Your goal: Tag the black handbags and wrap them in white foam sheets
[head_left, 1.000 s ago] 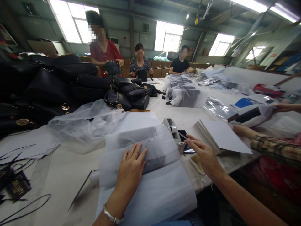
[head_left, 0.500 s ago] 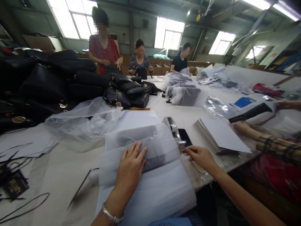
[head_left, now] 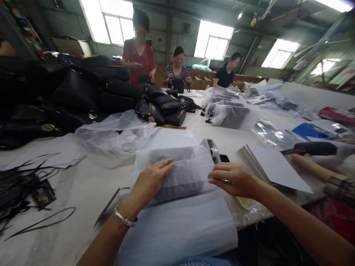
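Observation:
A dark flat item wrapped in translucent white paper (head_left: 184, 175) lies in front of me on white sheets (head_left: 177, 225). My left hand (head_left: 151, 179) rests on the left part of the wrapping, its fingers stretched out and holding nothing. At the wrapping's right edge is my right hand (head_left: 231, 179), thumb and fingers pinched together; what lies between them is too small to make out. Just behind the right hand stands a tape dispenser (head_left: 212, 149), with a black object (head_left: 224, 158) beside it.
Black bags (head_left: 74, 88) are heaped at the left, with black tags (head_left: 43, 194) nearer. A stack of white boards (head_left: 274, 166) sits right. Wrapped items (head_left: 230, 112) stand farther back. A co-worker's hand (head_left: 310, 166) is at the right; three people are across the table.
My right hand has left the tape dispenser and come to the wrapping's right edge. My left hand has turned and lies further left on the wrapping. The view has shifted left.

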A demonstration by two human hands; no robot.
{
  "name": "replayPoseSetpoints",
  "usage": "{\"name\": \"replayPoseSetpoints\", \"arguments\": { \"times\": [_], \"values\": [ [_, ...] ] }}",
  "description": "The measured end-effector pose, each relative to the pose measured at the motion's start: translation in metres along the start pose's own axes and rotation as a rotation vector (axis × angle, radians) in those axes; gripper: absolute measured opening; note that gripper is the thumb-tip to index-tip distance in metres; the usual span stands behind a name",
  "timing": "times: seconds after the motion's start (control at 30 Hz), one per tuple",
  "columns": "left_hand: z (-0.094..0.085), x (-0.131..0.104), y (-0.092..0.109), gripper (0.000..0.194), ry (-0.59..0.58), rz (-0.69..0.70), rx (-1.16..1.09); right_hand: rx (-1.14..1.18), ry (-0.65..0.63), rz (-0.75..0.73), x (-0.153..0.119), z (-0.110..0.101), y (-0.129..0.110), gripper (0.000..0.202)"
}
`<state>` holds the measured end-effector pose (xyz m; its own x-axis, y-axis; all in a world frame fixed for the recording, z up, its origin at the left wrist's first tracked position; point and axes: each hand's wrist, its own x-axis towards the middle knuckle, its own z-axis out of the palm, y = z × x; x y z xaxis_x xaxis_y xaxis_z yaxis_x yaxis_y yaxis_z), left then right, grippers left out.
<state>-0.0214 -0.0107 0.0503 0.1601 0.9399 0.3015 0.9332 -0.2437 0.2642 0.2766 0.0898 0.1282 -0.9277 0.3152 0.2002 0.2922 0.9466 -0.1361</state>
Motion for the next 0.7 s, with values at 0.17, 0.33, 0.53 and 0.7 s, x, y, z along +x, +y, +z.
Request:
{"name": "replayPoseSetpoints", "arguments": {
  "times": [0.17,0.33,0.53,0.7],
  "values": [
    [-0.005,0.004,-0.016,0.069,0.07,-0.112,-0.037,0.147,-0.11,-0.197,0.087,0.013,-0.012,0.029],
    [-0.01,0.006,-0.039,0.083,0.063,-0.133,-0.199,0.049,-0.289,-0.241,0.158,0.034,-0.014,0.021],
    [-0.013,0.005,-0.05,0.088,0.072,-0.126,-0.308,-0.238,-0.504,-0.187,0.199,0.044,-0.021,0.026],
    [-0.005,0.002,-0.047,0.087,0.086,-0.145,-0.317,-0.355,-0.558,-0.164,0.208,0.046,-0.03,0.034]
  ]
}}
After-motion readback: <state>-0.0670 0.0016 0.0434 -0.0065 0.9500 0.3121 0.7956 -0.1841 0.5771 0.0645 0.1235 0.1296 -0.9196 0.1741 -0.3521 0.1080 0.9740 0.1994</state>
